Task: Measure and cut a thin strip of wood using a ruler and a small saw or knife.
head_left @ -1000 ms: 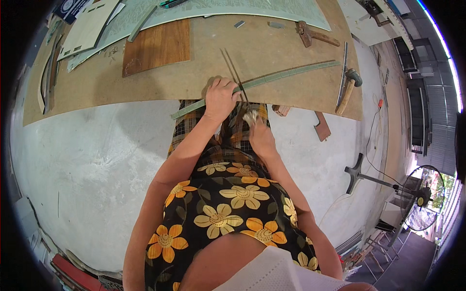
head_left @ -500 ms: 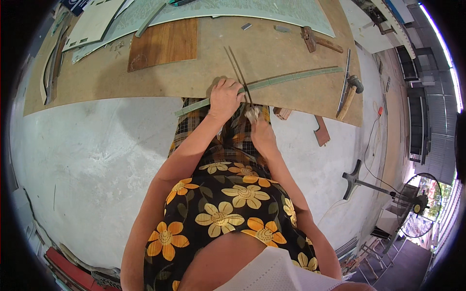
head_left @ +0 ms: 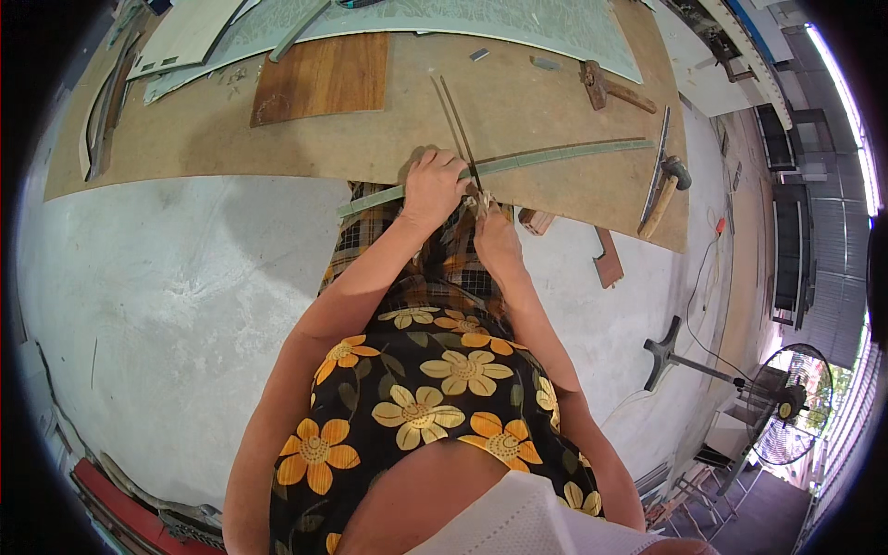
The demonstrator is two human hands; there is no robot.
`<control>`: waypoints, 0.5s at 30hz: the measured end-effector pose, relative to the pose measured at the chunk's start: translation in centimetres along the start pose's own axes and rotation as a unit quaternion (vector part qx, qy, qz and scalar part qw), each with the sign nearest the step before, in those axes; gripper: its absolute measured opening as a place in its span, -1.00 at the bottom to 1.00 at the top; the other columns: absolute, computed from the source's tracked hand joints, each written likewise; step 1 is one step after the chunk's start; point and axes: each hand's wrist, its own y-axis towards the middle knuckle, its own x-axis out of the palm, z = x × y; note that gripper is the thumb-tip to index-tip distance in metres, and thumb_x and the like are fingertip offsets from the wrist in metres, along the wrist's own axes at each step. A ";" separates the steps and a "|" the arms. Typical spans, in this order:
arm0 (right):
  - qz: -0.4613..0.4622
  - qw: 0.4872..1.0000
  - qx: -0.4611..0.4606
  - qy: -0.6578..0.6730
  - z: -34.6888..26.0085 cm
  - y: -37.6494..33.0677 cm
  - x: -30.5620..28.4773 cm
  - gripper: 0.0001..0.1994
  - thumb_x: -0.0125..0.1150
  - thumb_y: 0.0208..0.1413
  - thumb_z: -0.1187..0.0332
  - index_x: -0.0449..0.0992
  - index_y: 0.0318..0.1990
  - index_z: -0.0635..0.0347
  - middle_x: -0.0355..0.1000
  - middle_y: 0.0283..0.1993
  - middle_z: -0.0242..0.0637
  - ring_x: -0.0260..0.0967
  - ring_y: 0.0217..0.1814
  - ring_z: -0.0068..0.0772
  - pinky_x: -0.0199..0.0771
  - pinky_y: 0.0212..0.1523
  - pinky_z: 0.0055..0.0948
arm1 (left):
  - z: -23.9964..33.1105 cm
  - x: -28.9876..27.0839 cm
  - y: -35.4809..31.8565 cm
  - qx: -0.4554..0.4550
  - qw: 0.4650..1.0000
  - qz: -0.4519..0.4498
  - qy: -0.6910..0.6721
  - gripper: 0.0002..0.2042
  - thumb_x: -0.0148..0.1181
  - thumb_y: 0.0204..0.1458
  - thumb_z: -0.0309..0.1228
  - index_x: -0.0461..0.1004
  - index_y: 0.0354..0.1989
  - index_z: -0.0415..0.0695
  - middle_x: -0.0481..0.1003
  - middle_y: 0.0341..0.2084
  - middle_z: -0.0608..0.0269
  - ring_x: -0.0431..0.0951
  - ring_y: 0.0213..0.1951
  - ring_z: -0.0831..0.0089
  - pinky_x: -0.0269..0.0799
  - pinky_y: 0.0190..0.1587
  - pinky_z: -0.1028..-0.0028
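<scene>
A long narrow green strip (head_left: 564,157) lies slantwise over the table's near edge, its left end sticking out past it. My left hand (head_left: 435,190) is closed over the strip and holds it down near the edge. In my right hand (head_left: 498,239) is a long thin dark blade (head_left: 459,120), gripped by a pale wrapped handle. The blade crosses the strip just right of my left fingers and points away from me. Whether it is a saw or a file, I cannot tell.
On the brown table (head_left: 324,153) lie a wooden panel (head_left: 324,79), a glass-like patterned sheet (head_left: 462,18) and a hammer (head_left: 615,88). A mallet (head_left: 668,190) rests beside a thin metal bar at the right edge. A fan (head_left: 786,404) stands at the lower right.
My right hand and the blade have slid a little forward, away from my body, across the strip. My left hand stays on the strip. The view has shifted slightly.
</scene>
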 end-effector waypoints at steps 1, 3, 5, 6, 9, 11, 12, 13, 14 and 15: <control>0.000 1.000 -0.001 0.003 0.1 -0.5 0.1 -0.67 -0.06 0.26 0.35 0.31 0.06 0.43 0.48 -0.28 0.33 0.46 -0.18 0.36 0.45 -0.18 0.14 | 0.0 0.1 -0.2 -0.005 1.000 -0.007 0.000 -0.78 0.39 -0.16 -0.42 0.56 -0.30 -0.10 0.46 -0.32 0.23 0.47 -0.14 0.15 0.45 -0.12 0.21; -0.011 1.000 0.012 0.011 0.1 -2.8 -0.3 -0.67 -0.05 0.25 0.35 0.32 0.06 0.43 0.48 -0.28 0.34 0.46 -0.17 0.36 0.45 -0.18 0.13 | -0.3 -0.1 -0.1 -0.012 1.000 -0.007 0.002 -0.78 0.39 -0.16 -0.42 0.56 -0.30 -0.10 0.46 -0.32 0.23 0.47 -0.14 0.14 0.45 -0.13 0.20; -0.023 0.999 0.028 0.018 1.0 -5.6 -0.2 -0.68 -0.05 0.24 0.36 0.33 0.05 0.42 0.48 -0.27 0.34 0.46 -0.17 0.36 0.45 -0.17 0.13 | -0.2 -0.4 -0.3 -0.011 1.000 -0.009 0.000 -0.78 0.39 -0.16 -0.42 0.56 -0.30 -0.11 0.46 -0.32 0.23 0.47 -0.14 0.15 0.45 -0.13 0.21; -0.003 1.000 0.008 0.027 1.9 -6.6 0.1 -0.68 -0.05 0.24 0.36 0.33 0.05 0.42 0.48 -0.28 0.34 0.45 -0.17 0.36 0.45 -0.17 0.14 | -0.3 -0.5 -0.2 -0.014 1.000 -0.006 0.000 -0.78 0.39 -0.16 -0.42 0.56 -0.30 -0.11 0.46 -0.32 0.23 0.47 -0.14 0.15 0.45 -0.13 0.21; 0.000 0.999 0.020 0.028 1.2 -6.4 -0.3 -0.68 -0.05 0.24 0.34 0.34 0.04 0.41 0.48 -0.28 0.34 0.45 -0.17 0.38 0.43 -0.15 0.16 | -0.2 -0.6 -0.3 -0.010 1.000 -0.008 -0.002 -0.78 0.39 -0.17 -0.42 0.55 -0.31 -0.10 0.46 -0.32 0.23 0.47 -0.13 0.15 0.44 -0.12 0.21; -0.012 0.998 0.050 0.024 0.4 -3.8 -0.2 -0.67 -0.05 0.24 0.34 0.34 0.04 0.41 0.48 -0.28 0.34 0.44 -0.17 0.40 0.42 -0.14 0.18 | -0.1 -0.5 -0.1 -0.011 1.000 -0.005 0.006 -0.78 0.39 -0.18 -0.42 0.56 -0.31 -0.10 0.46 -0.32 0.23 0.47 -0.14 0.15 0.44 -0.12 0.21; 0.016 0.999 0.016 0.030 0.5 -1.8 0.3 -0.69 -0.05 0.26 0.33 0.35 0.01 0.43 0.46 -0.31 0.37 0.43 -0.20 0.42 0.41 -0.19 0.20 | 0.1 -0.3 0.1 -0.009 1.000 -0.007 0.005 -0.78 0.39 -0.18 -0.42 0.56 -0.31 -0.10 0.46 -0.32 0.23 0.47 -0.14 0.15 0.44 -0.12 0.21; 0.043 0.998 -0.020 0.035 0.1 -0.6 0.4 -0.70 -0.05 0.28 0.33 0.36 -0.03 0.45 0.44 -0.33 0.40 0.42 -0.24 0.44 0.39 -0.25 0.23 | 0.0 -0.3 0.1 -0.004 1.000 -0.002 0.004 -0.78 0.39 -0.18 -0.42 0.56 -0.32 -0.10 0.46 -0.32 0.23 0.47 -0.14 0.15 0.44 -0.12 0.21; 0.044 0.998 -0.019 0.035 0.0 -0.1 0.3 -0.70 -0.05 0.28 0.33 0.36 -0.03 0.45 0.44 -0.33 0.40 0.42 -0.24 0.44 0.39 -0.25 0.23 | 0.1 -0.2 0.1 0.001 1.000 0.003 0.002 -0.79 0.39 -0.18 -0.42 0.56 -0.32 -0.10 0.46 -0.32 0.23 0.47 -0.14 0.15 0.43 -0.12 0.20; 0.044 0.998 -0.011 0.035 0.0 0.1 0.2 -0.70 -0.04 0.27 0.34 0.36 -0.03 0.46 0.44 -0.34 0.40 0.42 -0.25 0.44 0.40 -0.26 0.22 | 0.3 -0.1 0.1 0.003 1.000 0.002 0.000 -0.79 0.39 -0.18 -0.42 0.56 -0.32 -0.10 0.46 -0.32 0.23 0.47 -0.14 0.15 0.43 -0.12 0.20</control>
